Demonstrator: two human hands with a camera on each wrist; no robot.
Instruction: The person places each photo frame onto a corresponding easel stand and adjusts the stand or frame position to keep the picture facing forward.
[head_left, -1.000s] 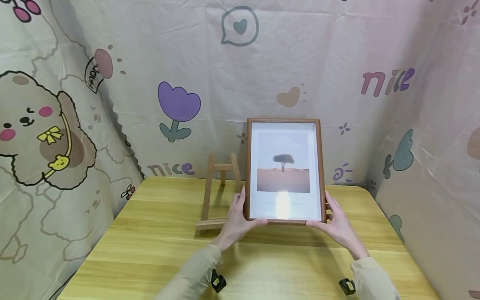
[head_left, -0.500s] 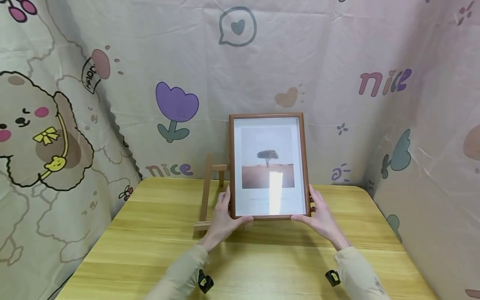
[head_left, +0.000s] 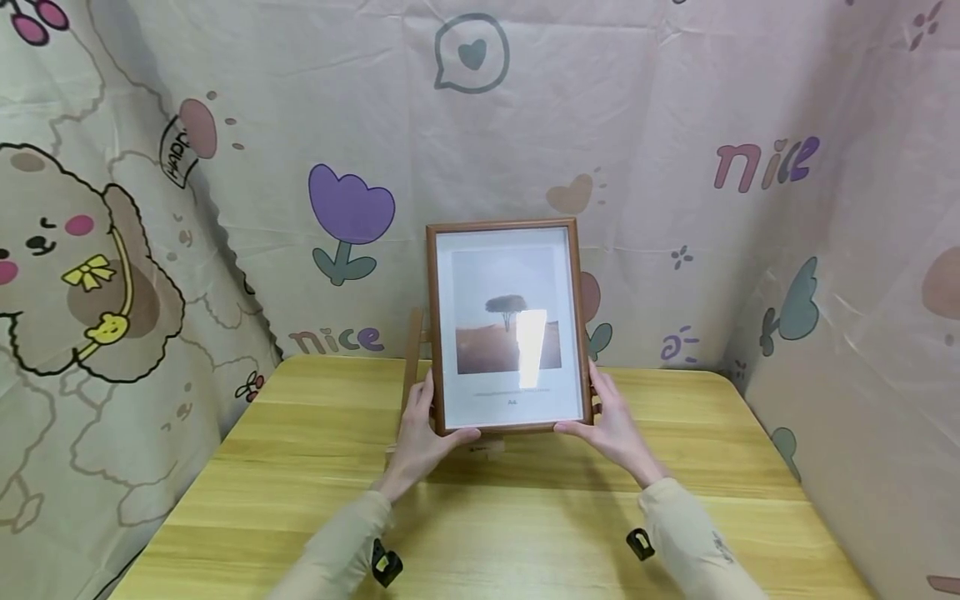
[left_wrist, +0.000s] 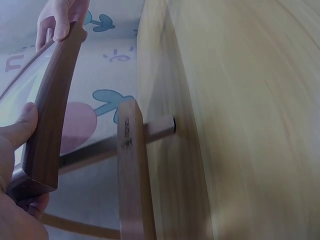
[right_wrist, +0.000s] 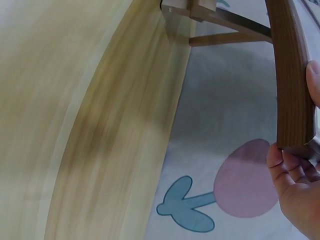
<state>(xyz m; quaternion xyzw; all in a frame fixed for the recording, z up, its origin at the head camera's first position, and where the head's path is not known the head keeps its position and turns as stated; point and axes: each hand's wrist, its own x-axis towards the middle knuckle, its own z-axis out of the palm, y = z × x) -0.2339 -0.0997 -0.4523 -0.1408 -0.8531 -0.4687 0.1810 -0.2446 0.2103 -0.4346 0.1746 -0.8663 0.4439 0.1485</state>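
A brown wooden picture frame (head_left: 510,325) with a print of a lone tree is held up in the head view, leaning slightly back. My left hand (head_left: 420,437) grips its lower left corner, thumb over the front edge. At the lower right corner my right hand (head_left: 611,425) holds it the same way, fingers behind. Behind the frame stands a small wooden easel (head_left: 412,367), mostly hidden in the head view. In the left wrist view the easel's front ledge (left_wrist: 132,165) lies below the frame's bottom edge, with a gap between them.
Easel and hands are over a yellow wood-grain table (head_left: 315,483). A patterned cloth backdrop (head_left: 637,100) hangs right behind the table's back edge and along both sides. A black wrist mount (head_left: 386,562) sits on the left sleeve, another mount (head_left: 640,544) on the right.
Both hands have carried the picture frame leftward and slightly up, from the easel's right side to in front of it. The easel, visible before, is now mostly covered.
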